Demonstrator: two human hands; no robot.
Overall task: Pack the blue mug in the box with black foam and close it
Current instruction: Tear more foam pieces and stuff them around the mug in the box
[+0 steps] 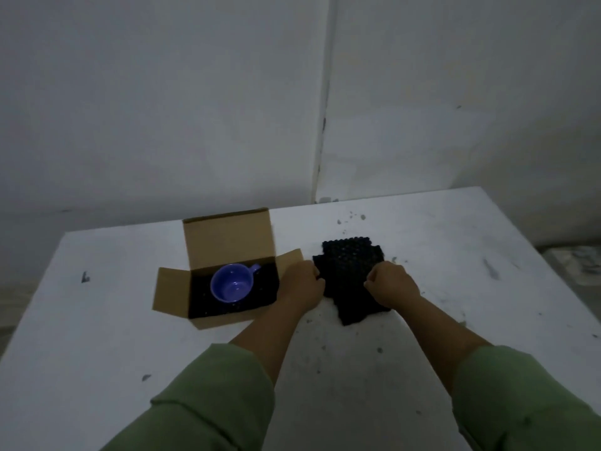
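The box (pixel 227 271) stands open on the left part of the white table (pixel 97 320), its rear lid flap upright and its side flaps folded outward. The mug (pixel 231 287) sits upright inside the box, mouth up, handle pointing to the rear right, resting on black foam lining (pixel 201 304) that covers the box floor. A second piece of black foam, the sheet (pixel 351 271), lies flat on the table just right of the box, apart from it, its surface showing a dimpled pattern. The left hand (pixel 302 281) is at the sheet's left edge, fingers curled and pinching that edge; the hand lies over the box's right flap, and whether it touches the flap cannot be told. The right hand (pixel 390 283) is on the sheet's right part, fingers curled under and gripping the foam near its right edge. Both forearms are bare, with green sleeves (pixel 211 402) pushed up toward the elbows. The table surface bears dark scuffs and specks, most densely behind and around the sheet. Plain pale walls (pixel 162 109) meet in a corner behind the table. Lighting is dim; fine detail of the foam is hard to make out.
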